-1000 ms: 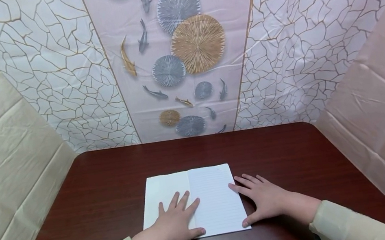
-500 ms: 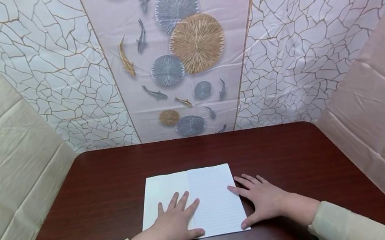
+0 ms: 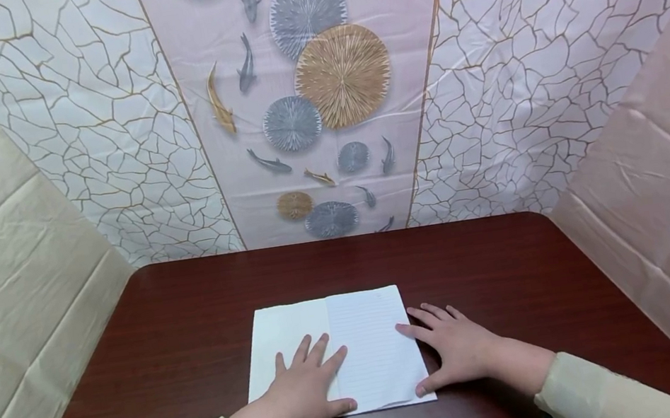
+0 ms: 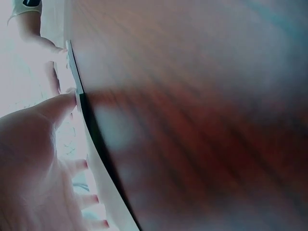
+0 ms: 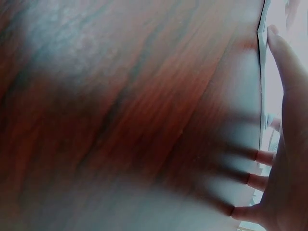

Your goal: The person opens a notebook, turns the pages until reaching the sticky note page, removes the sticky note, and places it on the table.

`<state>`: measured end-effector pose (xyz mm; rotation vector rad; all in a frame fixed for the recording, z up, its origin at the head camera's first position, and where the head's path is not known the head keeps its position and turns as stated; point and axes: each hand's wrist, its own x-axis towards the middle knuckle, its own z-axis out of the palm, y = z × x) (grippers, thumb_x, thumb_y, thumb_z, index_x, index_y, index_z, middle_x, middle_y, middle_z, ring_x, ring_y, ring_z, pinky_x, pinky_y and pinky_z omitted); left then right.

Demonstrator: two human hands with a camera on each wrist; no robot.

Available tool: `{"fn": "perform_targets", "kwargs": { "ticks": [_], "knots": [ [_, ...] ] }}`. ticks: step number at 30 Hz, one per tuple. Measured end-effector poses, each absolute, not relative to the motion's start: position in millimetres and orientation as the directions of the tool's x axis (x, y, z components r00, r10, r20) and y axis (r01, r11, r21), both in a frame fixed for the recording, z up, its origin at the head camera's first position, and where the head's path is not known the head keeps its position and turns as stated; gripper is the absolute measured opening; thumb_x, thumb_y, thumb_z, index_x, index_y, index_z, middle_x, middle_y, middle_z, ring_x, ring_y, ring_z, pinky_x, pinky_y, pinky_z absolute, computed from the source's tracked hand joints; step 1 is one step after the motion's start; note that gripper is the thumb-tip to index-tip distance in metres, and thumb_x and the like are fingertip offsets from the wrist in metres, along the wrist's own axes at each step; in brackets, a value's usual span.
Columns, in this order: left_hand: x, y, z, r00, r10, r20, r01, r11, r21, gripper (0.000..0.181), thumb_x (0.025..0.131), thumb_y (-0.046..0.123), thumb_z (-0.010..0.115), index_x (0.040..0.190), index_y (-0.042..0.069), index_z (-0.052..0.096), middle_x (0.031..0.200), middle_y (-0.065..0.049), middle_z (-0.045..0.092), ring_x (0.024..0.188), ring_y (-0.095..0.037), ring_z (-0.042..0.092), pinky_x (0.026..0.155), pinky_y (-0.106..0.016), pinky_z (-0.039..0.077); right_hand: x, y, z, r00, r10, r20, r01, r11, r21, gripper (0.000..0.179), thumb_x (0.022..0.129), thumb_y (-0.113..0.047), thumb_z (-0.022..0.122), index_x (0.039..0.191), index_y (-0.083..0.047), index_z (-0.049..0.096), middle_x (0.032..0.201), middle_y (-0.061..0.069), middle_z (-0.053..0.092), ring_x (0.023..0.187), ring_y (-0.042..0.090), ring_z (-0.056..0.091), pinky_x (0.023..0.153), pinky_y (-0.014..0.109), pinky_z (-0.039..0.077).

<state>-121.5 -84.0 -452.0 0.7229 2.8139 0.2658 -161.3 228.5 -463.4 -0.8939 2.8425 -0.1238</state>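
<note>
A notebook (image 3: 370,347) lies spread on the table, its left page plain and its right page ruled. My left hand (image 3: 301,391) rests across the left page with fingers spread, thumb and index finger reaching past the fold. At the right edge, my right hand (image 3: 460,348) has its thumb near the lower corner and its index fingertip on the page margin; its other fingers reach onto the table. The top sheet's lower right corner looks slightly lifted by the right thumb. In the right wrist view, the right thumb (image 5: 284,57) touches the notebook's edge.
The dark red-brown wooden table (image 3: 192,293) extends around the notebook. Behind it hangs a patterned cloth (image 3: 329,167) with fish and round leaves. Beige cloth walls (image 3: 17,282) flank both sides.
My right thumb has slid slightly left onto the page, and the lower right corner of the top sheet now shows a small lift. The left hand stays nearly still.
</note>
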Motion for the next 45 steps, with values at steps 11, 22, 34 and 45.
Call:
{"fn": "perform_targets", "kwargs": {
  "ticks": [11, 22, 34, 45],
  "knots": [
    [-122, -78, -454, -0.867, 0.480, -0.134, 0.449, 0.870, 0.204, 0.080, 0.084, 0.069, 0.061, 0.146, 0.020, 0.050, 0.154, -0.015, 0.038, 0.143, -0.043, 0.029, 0.101, -0.077, 0.025, -166, 226, -461, -0.812, -0.570, -0.126, -0.556, 0.821, -0.128, 0.109, 0.064, -0.095, 0.050, 0.150, -0.028, 0.043, 0.155, 0.010, 0.037, 0.142, 0.039, 0.031, 0.106, 0.065, 0.031],
    [-113, -65, -446, -0.797, 0.603, 0.037, 0.604, 0.795, 0.046, 0.062, 0.085, 0.069, 0.059, 0.122, 0.020, 0.064, 0.131, -0.007, 0.058, 0.129, -0.034, 0.048, 0.102, -0.068, 0.034, -168, 224, -458, -0.823, -0.555, -0.122, -0.538, 0.830, -0.146, 0.104, 0.065, -0.095, 0.049, 0.146, -0.029, 0.048, 0.149, 0.009, 0.042, 0.137, 0.037, 0.038, 0.103, 0.064, 0.036],
    [-115, -44, -443, -0.699, 0.700, 0.150, 0.699, 0.712, -0.065, 0.043, 0.084, 0.063, 0.067, 0.102, 0.024, 0.069, 0.121, 0.000, 0.062, 0.126, -0.028, 0.051, 0.106, -0.062, 0.035, -169, 221, -458, -0.832, -0.541, -0.124, -0.525, 0.839, -0.145, 0.101, 0.067, -0.094, 0.047, 0.145, -0.030, 0.049, 0.150, 0.010, 0.042, 0.135, 0.036, 0.040, 0.102, 0.064, 0.037],
    [-116, -40, -442, -0.655, 0.735, 0.174, 0.721, 0.677, -0.146, 0.026, 0.085, 0.049, 0.073, 0.095, 0.025, 0.069, 0.118, 0.002, 0.063, 0.123, -0.027, 0.053, 0.105, -0.059, 0.038, -169, 223, -459, -0.836, -0.538, -0.107, -0.524, 0.842, -0.130, 0.100, 0.070, -0.093, 0.046, 0.147, -0.029, 0.047, 0.150, 0.008, 0.043, 0.136, 0.032, 0.040, 0.104, 0.063, 0.036]
  ]
}}
